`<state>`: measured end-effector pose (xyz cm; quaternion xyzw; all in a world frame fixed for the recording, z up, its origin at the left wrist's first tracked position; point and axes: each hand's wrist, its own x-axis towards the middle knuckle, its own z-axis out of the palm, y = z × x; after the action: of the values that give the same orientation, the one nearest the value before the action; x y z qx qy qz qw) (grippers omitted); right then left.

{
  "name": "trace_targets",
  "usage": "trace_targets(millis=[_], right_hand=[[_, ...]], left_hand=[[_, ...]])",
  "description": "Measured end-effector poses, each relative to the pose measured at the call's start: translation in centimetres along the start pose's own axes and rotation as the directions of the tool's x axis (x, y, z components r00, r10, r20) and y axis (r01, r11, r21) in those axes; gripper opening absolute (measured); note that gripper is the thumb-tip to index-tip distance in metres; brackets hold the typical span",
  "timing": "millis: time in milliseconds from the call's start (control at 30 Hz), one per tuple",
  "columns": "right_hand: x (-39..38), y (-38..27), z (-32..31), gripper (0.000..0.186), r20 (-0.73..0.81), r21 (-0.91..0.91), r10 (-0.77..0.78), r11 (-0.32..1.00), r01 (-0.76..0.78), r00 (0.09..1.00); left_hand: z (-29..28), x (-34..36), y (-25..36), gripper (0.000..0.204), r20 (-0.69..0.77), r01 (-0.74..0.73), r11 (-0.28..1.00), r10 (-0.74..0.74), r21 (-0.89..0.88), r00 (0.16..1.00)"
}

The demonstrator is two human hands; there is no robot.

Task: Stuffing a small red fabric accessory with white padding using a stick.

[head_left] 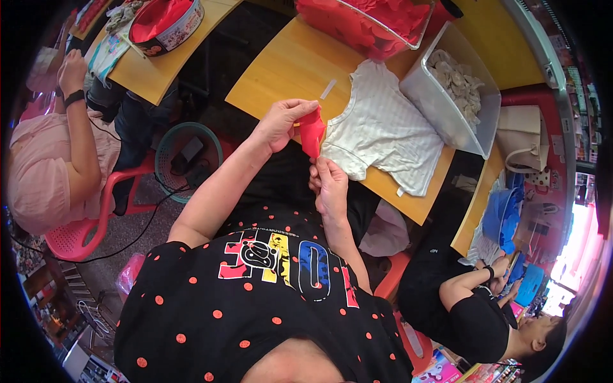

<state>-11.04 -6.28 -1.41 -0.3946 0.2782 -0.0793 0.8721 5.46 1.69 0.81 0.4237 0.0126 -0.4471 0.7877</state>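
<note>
A small piece of red fabric is stretched between my two hands, just off the table's near edge. My left hand pinches its upper end between thumb and fingers. Lower down, my right hand grips the other end with closed fingers. Right beside the cloth, a white striped baby shirt lies spread on the wooden table. What exact kind of piece the red fabric is, I cannot tell.
At the table's back stands a clear bin of red pieces; right of it, a translucent bin holds whitish pieces. A white strip lies near the shirt. Co-workers sit left and right. A green basket stands on the floor at left.
</note>
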Motion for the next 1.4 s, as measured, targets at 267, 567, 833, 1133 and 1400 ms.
trace_targets(millis=[267, 567, 833, 1133, 1400], right_hand=[[-0.7, 0.6, -0.2, 0.019, -0.077, -0.206, -0.161, 0.968, 0.143, 0.984], [0.5, -3.0, -0.7, 0.011, -0.124, -0.426, -0.409, 0.845, 0.324, 0.904], [2.3, -5.4, 1.4, 0.022, 0.122, -0.564, -0.333, 0.751, 0.342, 0.935], [1.7, -5.4, 2.0, 0.018, -0.01, -0.567, -0.437, 0.744, 0.355, 0.9], [3.0, -6.0, 0.7, 0.012, -0.021, -0.398, -0.203, 0.9, 0.178, 0.979]], left_hand=[[0.0, 0.8, -1.0, 0.017, -0.119, -0.109, 0.992, 0.101, -0.068, 0.988], [0.2, -0.2, -1.0, 0.016, -0.132, -0.129, 0.976, 0.107, -0.174, 0.985], [1.0, -1.6, -1.1, 0.017, -0.052, -0.106, 0.993, 0.104, -0.043, 0.993], [0.4, -0.7, -1.4, 0.017, -0.08, -0.252, 0.938, 0.278, 0.236, 0.957], [1.3, 0.5, -1.1, 0.016, 0.012, -0.322, 0.897, 0.334, 0.304, 0.942]])
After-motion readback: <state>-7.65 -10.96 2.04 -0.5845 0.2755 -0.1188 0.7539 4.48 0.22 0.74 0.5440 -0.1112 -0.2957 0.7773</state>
